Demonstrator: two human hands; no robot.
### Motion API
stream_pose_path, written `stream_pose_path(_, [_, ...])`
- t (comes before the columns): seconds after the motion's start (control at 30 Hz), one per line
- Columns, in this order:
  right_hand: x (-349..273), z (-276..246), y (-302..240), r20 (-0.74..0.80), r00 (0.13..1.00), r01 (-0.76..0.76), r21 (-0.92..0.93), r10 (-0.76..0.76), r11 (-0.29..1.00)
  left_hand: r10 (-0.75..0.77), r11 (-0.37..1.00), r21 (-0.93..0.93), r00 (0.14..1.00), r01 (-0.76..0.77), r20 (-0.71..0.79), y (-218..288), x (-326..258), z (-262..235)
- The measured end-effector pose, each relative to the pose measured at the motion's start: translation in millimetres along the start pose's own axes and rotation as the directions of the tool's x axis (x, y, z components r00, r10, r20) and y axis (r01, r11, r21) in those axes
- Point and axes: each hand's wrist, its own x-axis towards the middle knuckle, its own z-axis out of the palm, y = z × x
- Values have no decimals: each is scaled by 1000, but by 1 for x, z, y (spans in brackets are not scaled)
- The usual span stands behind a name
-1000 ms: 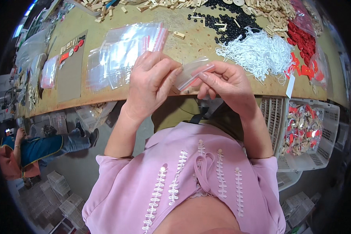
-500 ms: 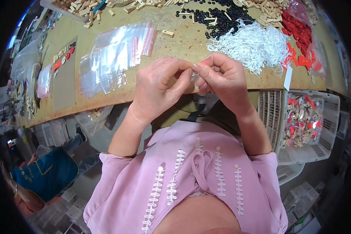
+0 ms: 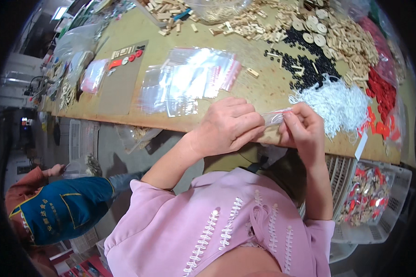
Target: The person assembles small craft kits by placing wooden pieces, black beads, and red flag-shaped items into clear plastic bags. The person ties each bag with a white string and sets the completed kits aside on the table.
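Observation:
Between my hands, above the table's front edge, stretches a clear zip bag [image 3: 275, 118] with a red line along its top. My left hand [image 3: 231, 125] is closed on the bag's left end, its fingers curled together. At the other end my right hand [image 3: 303, 128] pinches the bag by its top edge. What the bag contains, if anything, is hard to make out. A stack of flat clear zip bags [image 3: 189, 78] lies on the table left of my hands. Close to my right hand is a heap of white strings [image 3: 335, 106].
Black beads [image 3: 307, 64], wooden pieces [image 3: 351, 46] and red pieces [image 3: 381, 97] are heaped at the right. A board with sample parts [image 3: 118, 87] lies left. Below the table's right edge stands a white basket [image 3: 356, 233] of filled bags. A person in a blue apron [image 3: 67, 207] is at left.
My hands have moved apart, and the bag's red-lined top now shows stretched between them. The view has shifted, so the table's contents appear further right. More of the person at left is visible.

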Motion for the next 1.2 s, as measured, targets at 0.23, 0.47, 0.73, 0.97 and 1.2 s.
stream_pose_path(0.23, [12,41,-46,517,638,730,-643,-570,234,-59,995,-74,992,67,108,-16,-13,-55])
stream_pose_path(0.47, [60,42,-64,658,659,745,-505,-365,436,-541,792,-260,832,553,122,-94,-5,-80])
stream_pose_path(0.73, [112,31,-25,648,592,774,-293,-479,562,-707,455,558,662,694,-247,-263,45,-69])
stream_pose_path(0.97, [110,28,-26,538,645,757,-346,-543,555,-558,603,528,789,598,-257,-298,28,-61])
stream_pose_path(1.2, [115,18,-31,494,634,774,-407,-595,485,-625,677,-462,779,573,50,-165,52,-81])
